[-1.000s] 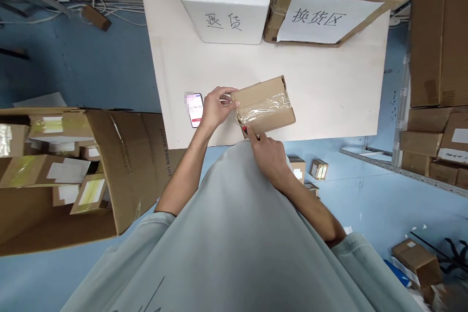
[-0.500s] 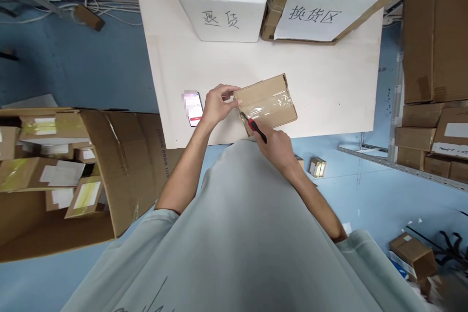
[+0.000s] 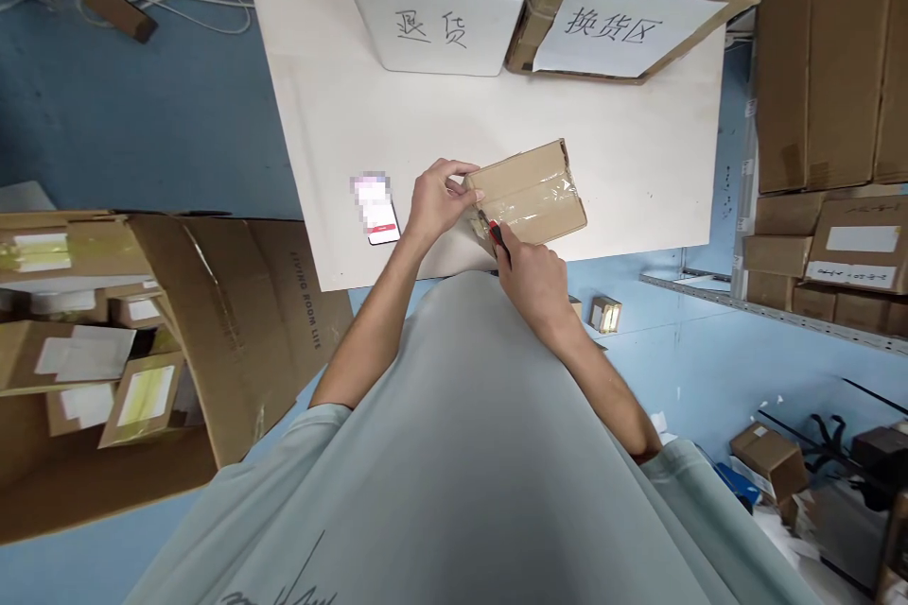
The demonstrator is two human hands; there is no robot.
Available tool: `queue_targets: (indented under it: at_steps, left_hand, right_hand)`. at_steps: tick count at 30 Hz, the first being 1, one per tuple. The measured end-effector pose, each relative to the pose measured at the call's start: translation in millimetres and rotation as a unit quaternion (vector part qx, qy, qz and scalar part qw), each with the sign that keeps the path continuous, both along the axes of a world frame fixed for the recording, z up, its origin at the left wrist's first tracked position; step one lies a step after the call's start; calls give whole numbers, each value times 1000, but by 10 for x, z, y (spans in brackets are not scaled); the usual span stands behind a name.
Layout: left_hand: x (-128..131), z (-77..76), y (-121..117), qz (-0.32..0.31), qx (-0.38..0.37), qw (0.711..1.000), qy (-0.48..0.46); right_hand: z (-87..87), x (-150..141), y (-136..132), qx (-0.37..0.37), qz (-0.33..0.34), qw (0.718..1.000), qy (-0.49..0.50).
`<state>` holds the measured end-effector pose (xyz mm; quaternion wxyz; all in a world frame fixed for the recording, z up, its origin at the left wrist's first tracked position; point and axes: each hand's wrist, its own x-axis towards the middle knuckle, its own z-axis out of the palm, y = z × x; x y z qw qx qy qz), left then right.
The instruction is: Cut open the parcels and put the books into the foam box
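A small brown cardboard box [image 3: 539,184] with clear tape across it lies tilted near the front edge of the white table [image 3: 624,170]. My left hand [image 3: 441,200] grips its left corner between thumb and fingers. In my right hand [image 3: 533,279] is a red and black utility knife [image 3: 497,233], its tip at the taped left end of the box. The exact contact of the blade is too small to make out. A phone [image 3: 379,213] with a lit screen rests on the table to the left of my left hand.
At the table's back stand a white foam box [image 3: 446,33] with packages inside and an open carton [image 3: 525,57] bearing a paper sign. A large carton of parcels [image 3: 234,321] is at left. Shelving with boxes [image 3: 780,255] stands right; small boxes [image 3: 605,314] lie on the floor.
The knife and my right hand have shifted slightly, with the handle now more upright and closer to my left hand. My left hand still holds the box corner. The whole view has moved a little.
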<state>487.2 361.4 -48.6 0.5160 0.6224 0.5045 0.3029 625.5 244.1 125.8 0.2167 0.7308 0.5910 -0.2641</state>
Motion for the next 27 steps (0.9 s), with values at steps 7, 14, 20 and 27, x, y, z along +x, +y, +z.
queue_targets:
  at_steps: [7, 14, 20, 27]
  left_hand:
    - [15, 22, -8, -4, 0, 1000, 0]
    - [57, 69, -79, 7, -16, 1000, -1]
    - [55, 129, -143, 8, -6, 1000, 0]
    - [63, 195, -56, 9, 6, 1000, 21]
  right_hand:
    - [-63, -277, 41, -11, 4, 998, -65]
    - [61, -306, 230, -12, 6, 998, -60]
    - [66, -168, 209, -33, -4, 998, -48]
    - [80, -125, -127, -72, -20, 996, -38]
